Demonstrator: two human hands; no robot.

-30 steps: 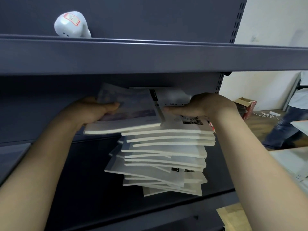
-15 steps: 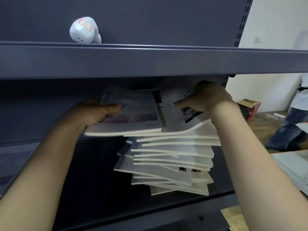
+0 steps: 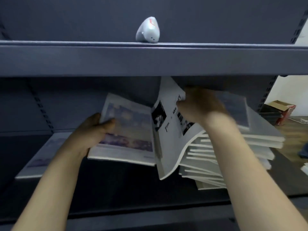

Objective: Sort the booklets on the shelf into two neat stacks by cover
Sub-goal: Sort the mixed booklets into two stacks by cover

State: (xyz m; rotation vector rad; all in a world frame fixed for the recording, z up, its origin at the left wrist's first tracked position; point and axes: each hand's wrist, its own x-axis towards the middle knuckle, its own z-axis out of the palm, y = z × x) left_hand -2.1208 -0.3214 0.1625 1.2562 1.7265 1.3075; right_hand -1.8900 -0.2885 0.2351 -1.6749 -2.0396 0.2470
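Observation:
My left hand (image 3: pixel 93 130) grips the left edge of a booklet with a purple landscape cover (image 3: pixel 128 130), held flat in the air above the dark shelf (image 3: pixel 116 189). My right hand (image 3: pixel 198 107) pinches the top edge of a white booklet with black photos and lettering (image 3: pixel 170 130), which is lifted and bent upward off a tall, untidy pile of booklets (image 3: pixel 208 160) at the right. Another purple-cover booklet (image 3: pixel 236 112) lies on top of that pile behind my right wrist. One booklet (image 3: pixel 43 157) lies flat on the shelf at the left.
The upper shelf's front edge (image 3: pixel 150 60) hangs low just above my right hand. A small white device (image 3: pixel 148 30) sits on that upper shelf. A cardboard box (image 3: pixel 280 112) stands on the wooden floor beyond the right upright.
My right hand has raised the white booklet's top edge higher, bending it up steeply. The view has swung left, showing a booklet lying on the shelf at the left.

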